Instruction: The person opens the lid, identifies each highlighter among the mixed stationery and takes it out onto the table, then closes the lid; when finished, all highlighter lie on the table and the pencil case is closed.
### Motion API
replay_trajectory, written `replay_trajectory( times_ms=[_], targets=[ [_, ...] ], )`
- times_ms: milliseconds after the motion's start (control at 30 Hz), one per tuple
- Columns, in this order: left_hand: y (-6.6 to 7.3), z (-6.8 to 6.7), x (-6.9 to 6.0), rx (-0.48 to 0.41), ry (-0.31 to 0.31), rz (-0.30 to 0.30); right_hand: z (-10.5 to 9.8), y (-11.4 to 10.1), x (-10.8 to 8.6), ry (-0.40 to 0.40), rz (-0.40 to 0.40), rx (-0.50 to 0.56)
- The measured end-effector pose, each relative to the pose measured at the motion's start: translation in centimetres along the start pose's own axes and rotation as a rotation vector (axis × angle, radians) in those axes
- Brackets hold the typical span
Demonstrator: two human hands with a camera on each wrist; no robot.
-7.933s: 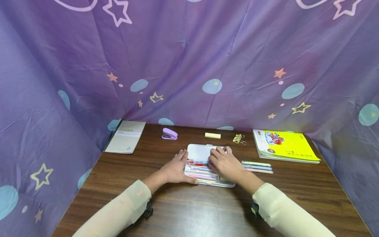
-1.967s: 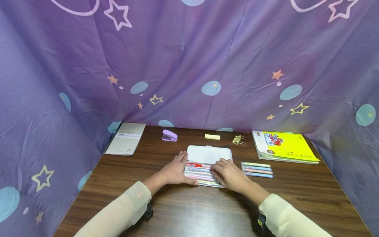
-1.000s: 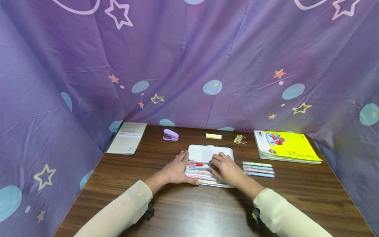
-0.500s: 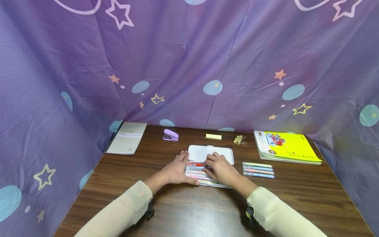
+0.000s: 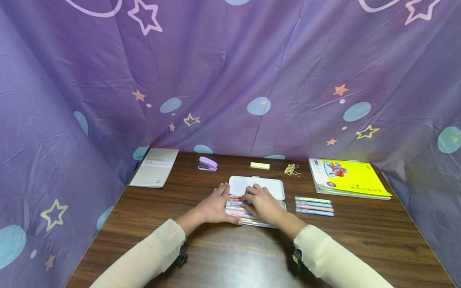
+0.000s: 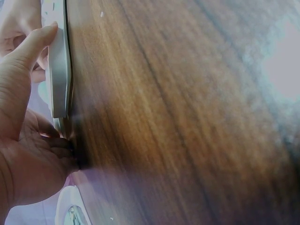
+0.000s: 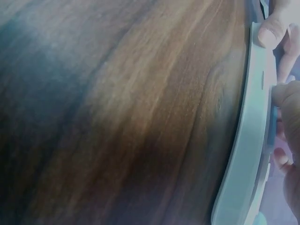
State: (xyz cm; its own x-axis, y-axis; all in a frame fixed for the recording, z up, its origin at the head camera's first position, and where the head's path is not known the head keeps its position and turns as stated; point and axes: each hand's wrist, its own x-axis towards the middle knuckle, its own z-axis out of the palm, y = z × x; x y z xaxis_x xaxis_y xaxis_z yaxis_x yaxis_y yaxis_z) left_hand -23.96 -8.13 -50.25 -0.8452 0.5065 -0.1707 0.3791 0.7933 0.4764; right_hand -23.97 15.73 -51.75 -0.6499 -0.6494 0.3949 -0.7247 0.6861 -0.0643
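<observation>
An open white pencil case (image 5: 256, 185) lies mid-table in the head view, with red, blue, pink and yellow pens in its tray. My left hand (image 5: 214, 206) holds the case's left end, thumb on the near edge and fingers at the far side; its thumb also shows on the case wall (image 6: 59, 79) in the left wrist view. My right hand (image 5: 263, 205) is over the tray with curled fingers pinching a light blue pen, largely hidden beneath them. In the right wrist view the fingers (image 7: 291, 105) are behind the case's side (image 7: 246, 140).
Several pens (image 5: 315, 206) lie in a row right of the case. Behind stand a purple stapler (image 5: 207, 164), a yellow sticky pad (image 5: 259, 165) and gold binder clips (image 5: 291, 169). A notebook (image 5: 155, 168) lies at left, yellow books (image 5: 354, 178) at right.
A fourth pen now lies in the row on the right. Over the last second my right hand has moved left across the tray. My left hand has stayed on the case.
</observation>
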Motion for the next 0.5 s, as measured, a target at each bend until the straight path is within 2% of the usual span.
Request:
replay_trajectory(
  times_ms=[300,500],
  targets=[
    [-0.07,-0.02,0.16,-0.001,0.005,-0.002,-0.23,-0.06,0.21,-0.021,0.006,-0.009],
    [-0.03,0.02,0.13,-0.007,0.003,-0.007,-0.87,-0.09,0.03,0.001,-0.014,-0.046]
  ],
)
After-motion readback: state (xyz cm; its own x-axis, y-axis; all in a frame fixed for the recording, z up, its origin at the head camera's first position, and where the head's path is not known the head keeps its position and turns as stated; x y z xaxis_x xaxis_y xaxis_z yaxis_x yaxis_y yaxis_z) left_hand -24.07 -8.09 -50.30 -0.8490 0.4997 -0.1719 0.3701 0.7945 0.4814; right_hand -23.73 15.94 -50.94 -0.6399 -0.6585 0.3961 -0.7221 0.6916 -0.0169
